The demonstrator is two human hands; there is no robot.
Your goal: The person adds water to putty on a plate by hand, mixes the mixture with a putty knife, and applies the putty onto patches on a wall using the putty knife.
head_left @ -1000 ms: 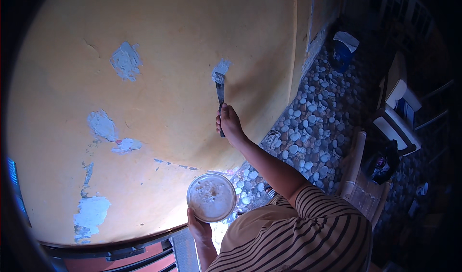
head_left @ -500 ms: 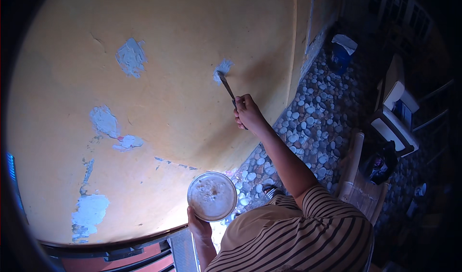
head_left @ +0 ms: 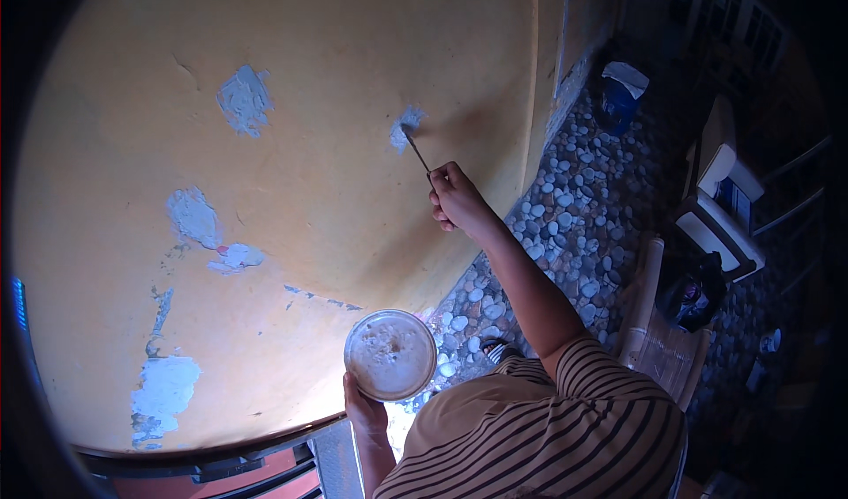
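Note:
My right hand (head_left: 455,200) is closed round the handle of a putty knife (head_left: 417,150). Its blade tip touches a small pale filler patch (head_left: 405,126) on the yellow wall (head_left: 336,172). Lower down, my left hand (head_left: 367,409) grips the near left rim of a round shallow bowl (head_left: 392,314), with the thumb along its side and the other fingers hidden underneath. Whitish lumpy paste (head_left: 389,349) lies in the bowl. Another rough filler patch (head_left: 245,100) shows at the upper left of the wall.
More wall patches (head_left: 193,218) and a larger pale one (head_left: 165,389) run down the left. A pebble floor (head_left: 565,234) lies to the right, with a blue bucket (head_left: 619,106), a bamboo bench (head_left: 667,358), a black bag (head_left: 693,296) and a cushioned chair (head_left: 717,225).
The putty knife's blade has turned more edge-on at the same patch, its tip shifting slightly. My right hand has risen a little; the bowl stays nearly still.

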